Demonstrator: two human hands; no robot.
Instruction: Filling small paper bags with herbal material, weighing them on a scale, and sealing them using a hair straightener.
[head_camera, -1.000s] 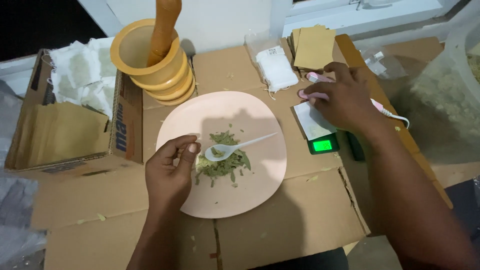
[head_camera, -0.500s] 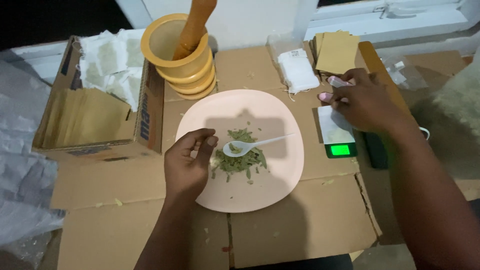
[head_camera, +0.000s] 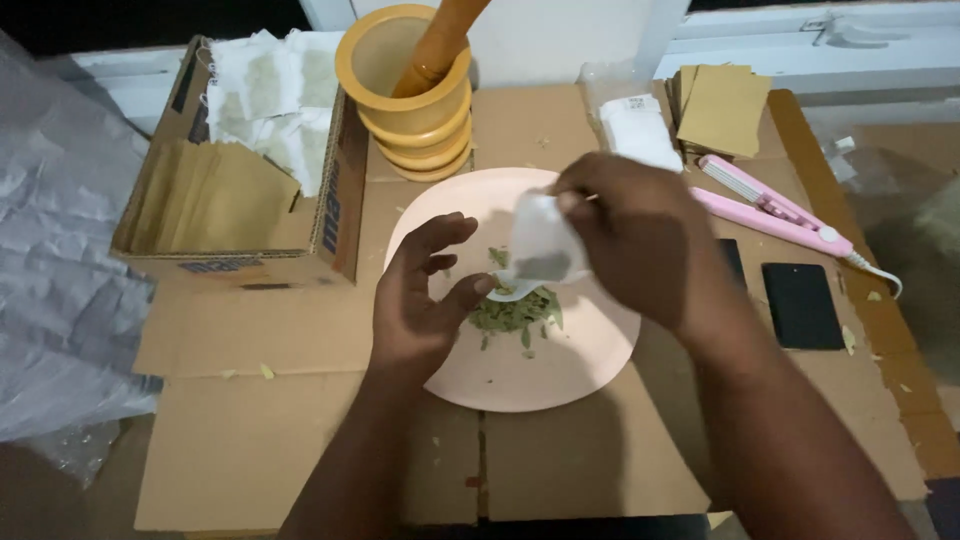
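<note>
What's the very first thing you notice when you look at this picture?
Two hands meet over a pink plate in the middle: the right hand holds a small white bag above a pile of green dried leaves, and the left hand is at a white spoon. Behind the plate stands a yellow mortar with a wooden pestle.
</note>
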